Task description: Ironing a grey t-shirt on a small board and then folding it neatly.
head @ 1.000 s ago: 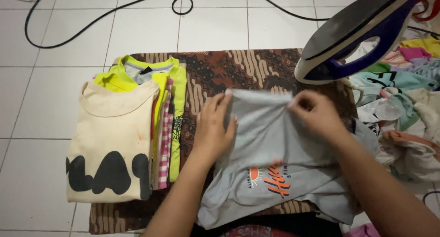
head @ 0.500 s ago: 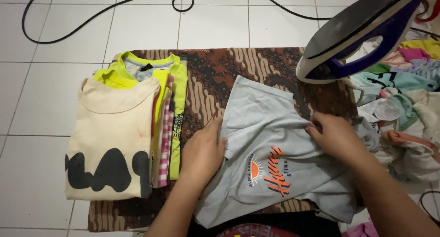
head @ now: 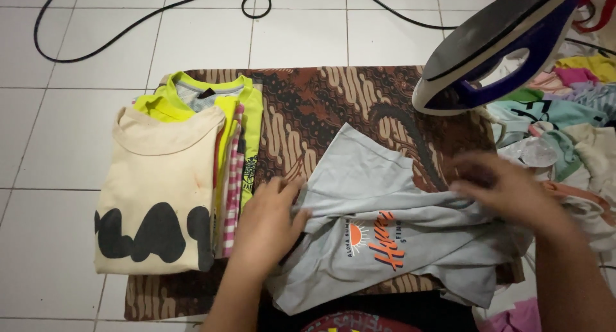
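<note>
Setting: white tiled floor point(head: 77, 133), with a black electric cord point(head: 192, 1) looping across its far side.

Surface: brown batik-patterned cloth point(head: 321, 104) spread flat on the floor as a work mat.

Item 1: light grey cotton T-shirt with an orange printed motif point(head: 385, 223), lying crumpled and part-folded on the near right part of the batik cloth, its upper edge angled toward the iron.

Item 2: left hand point(head: 266, 220), palm down, fingers closed on a gathered fold at the grey shirt's left edge.

Item 3: right hand point(head: 504, 187), blurred; it rests on the shirt's right side, fingers bent over the fabric. Whether it pinches the cloth cannot be told.

Item 4: stack of folded garments on the cloth's left side; on top, a cream T-shirt with black blob shapes point(head: 157, 191); beneath, a neon yellow shirt point(head: 237, 104) and a pink checked piece point(head: 232, 184) showing at the edge.

Item 5: purple and white steam iron point(head: 500, 46), soleplate tilted up, at the cloth's far right corner.

Item 6: heap of unfolded mixed-colour clothes point(head: 571, 107), right of the cloth, behind the right hand.
</note>
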